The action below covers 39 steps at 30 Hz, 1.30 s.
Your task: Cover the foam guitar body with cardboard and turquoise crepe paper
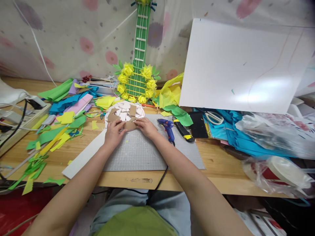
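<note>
At the centre of the frame I have both hands on a flat brown cardboard piece at the near edge of a round white disc strewn with white and brown scraps. The left hand is at the piece's left end, the right hand at its right; whether they grip or merely press, I cannot tell.

Just behind the disc, at upper centre, stands a green guitar-shaped model with yellow flowers, blocking the far side. Right of centre, a blue glue gun and a black-and-yellow utility knife lie near my right hand. Coloured paper scraps crowd the left of the wooden surface (a proper thicket). A large white board fills the upper right.

My forearms hide parts of the grey gridded cutting mat. The left edge cuts off a pale power strip; at lower right, clear plastic blurs a red-and-white tub.
</note>
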### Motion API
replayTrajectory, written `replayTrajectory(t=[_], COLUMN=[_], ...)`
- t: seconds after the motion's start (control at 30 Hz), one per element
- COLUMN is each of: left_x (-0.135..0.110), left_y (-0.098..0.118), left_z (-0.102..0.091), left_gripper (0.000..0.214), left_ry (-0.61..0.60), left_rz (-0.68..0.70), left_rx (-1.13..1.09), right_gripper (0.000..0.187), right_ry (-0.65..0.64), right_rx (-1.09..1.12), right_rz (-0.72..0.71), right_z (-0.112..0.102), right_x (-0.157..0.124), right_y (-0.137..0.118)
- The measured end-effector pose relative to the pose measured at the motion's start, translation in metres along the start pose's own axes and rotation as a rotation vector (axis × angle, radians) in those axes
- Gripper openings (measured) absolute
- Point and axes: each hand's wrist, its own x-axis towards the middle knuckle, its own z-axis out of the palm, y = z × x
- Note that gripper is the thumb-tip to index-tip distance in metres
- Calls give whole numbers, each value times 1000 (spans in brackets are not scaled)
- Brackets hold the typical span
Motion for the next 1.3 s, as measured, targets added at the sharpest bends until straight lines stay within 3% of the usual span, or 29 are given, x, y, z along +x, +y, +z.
replayTrajectory(t=[0.17, 0.33, 0.5, 0.87, 1.3], left_x=[12, 31, 39, 44, 51], left_y=[1, 6, 9, 13, 15], left_z=[-11, -10, -6, -12, -15], left_gripper=[23, 23, 29, 36, 37], left_ry=[31, -275, -468, -542, -609], left_rz=[39, 249, 216, 282, 201], left_rx=[-36, -115, -85, 119, 50], right_gripper=[25, 27, 29, 27, 23], right_ry=[-19, -34, -46, -80, -219], right_rx=[17, 34, 53, 37, -24], right_rz=[-13, -7, -5, -61, -113], right_z=[-2, -4, -4, -4, -18], right_x=[1, 0, 0, 5, 18], right_y=[1, 2, 5, 12, 8])
